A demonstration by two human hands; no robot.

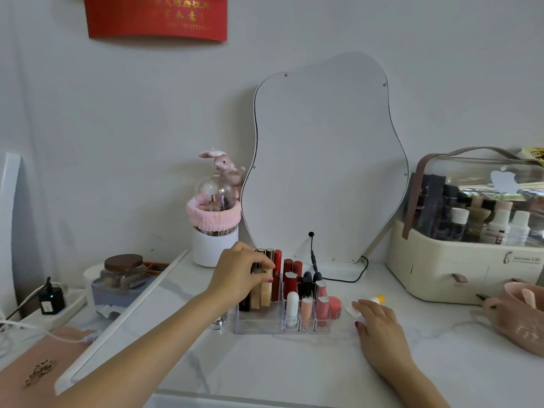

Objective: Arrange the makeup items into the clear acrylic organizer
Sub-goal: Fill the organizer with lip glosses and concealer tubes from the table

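The clear acrylic organizer stands on the white marble table in front of the mirror, holding several lipsticks and tubes upright. My left hand reaches over its left rear compartment, fingers pinched on a beige tube among dark and red tubes. A white stick, a peach gloss and pink tubes fill the front slots. To the organizer's right, my right hand lies on the table, fingertips on a small white tube with a yellow cap.
A wavy mirror leans on the wall behind, its black cable trailing right. A white brush holder with a pink headband is at back left, a cream cosmetics case at right, a pink bag at far right.
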